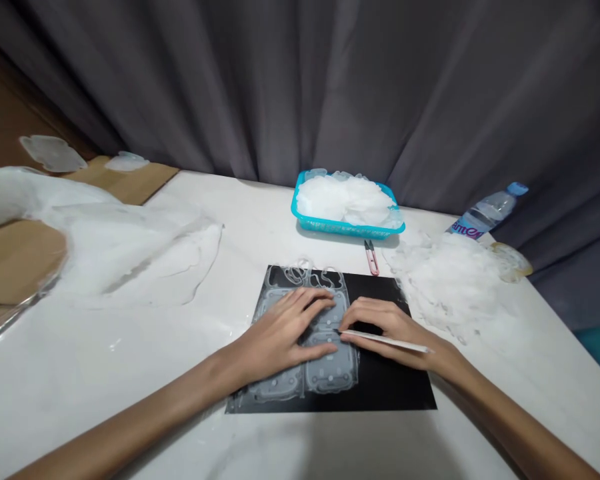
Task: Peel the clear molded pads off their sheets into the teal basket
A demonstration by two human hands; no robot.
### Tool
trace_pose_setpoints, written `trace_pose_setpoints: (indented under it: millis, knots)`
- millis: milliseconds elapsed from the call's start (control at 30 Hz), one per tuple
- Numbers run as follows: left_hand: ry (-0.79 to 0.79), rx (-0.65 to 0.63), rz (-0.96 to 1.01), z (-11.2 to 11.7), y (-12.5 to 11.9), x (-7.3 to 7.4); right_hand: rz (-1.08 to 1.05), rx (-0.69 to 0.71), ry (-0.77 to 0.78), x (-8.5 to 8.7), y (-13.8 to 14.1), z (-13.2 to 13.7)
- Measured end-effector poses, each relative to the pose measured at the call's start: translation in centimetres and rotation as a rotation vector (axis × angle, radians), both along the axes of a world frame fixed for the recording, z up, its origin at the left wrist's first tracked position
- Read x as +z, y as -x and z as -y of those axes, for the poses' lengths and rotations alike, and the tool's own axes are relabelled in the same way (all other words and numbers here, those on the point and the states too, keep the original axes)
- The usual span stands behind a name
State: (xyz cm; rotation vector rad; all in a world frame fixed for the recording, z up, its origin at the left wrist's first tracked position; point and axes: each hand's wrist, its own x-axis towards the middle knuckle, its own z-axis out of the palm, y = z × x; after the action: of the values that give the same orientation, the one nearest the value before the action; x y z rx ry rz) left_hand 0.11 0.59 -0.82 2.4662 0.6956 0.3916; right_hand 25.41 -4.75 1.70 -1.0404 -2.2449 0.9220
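Note:
A clear moulded plastic sheet (330, 373) with rounded rectangular shapes lies on a black mat (390, 390). My left hand (287, 333) rests across it, fingers spread and thumb apart, pressing on the plastic with nothing in its grasp. At the sheet's right side my right hand (387, 330) is closed around a slim white craft knife (387, 341). Its dark tip touches or almost touches the plastic near the middle of its right side. Loopy clear plastic strips (305, 272) stick out at the sheet's far edge. My left hand hides part of the sheet.
Behind the mat stands a turquoise basket (350, 229) heaped with whitish plastic pieces. Small red-handled thread snips (372, 259) lie before it. To the right are a pile of clear scraps (450, 280) and a tilted water bottle (487, 212). Plastic film (130, 247) and cardboard (155, 179) occupy the left.

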Motion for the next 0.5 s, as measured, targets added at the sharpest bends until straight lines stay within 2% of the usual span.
trace_pose_setpoints:
  millis: [367,500]
  knots:
    - [0.118,-0.002,0.089,-0.6,0.0,0.0,0.040,0.027,-0.095,-1.0,0.6,-0.3]
    - [0.134,0.000,0.083,-0.5,0.2,-0.1,0.142,0.023,-0.240,-1.2,1.2,0.0]
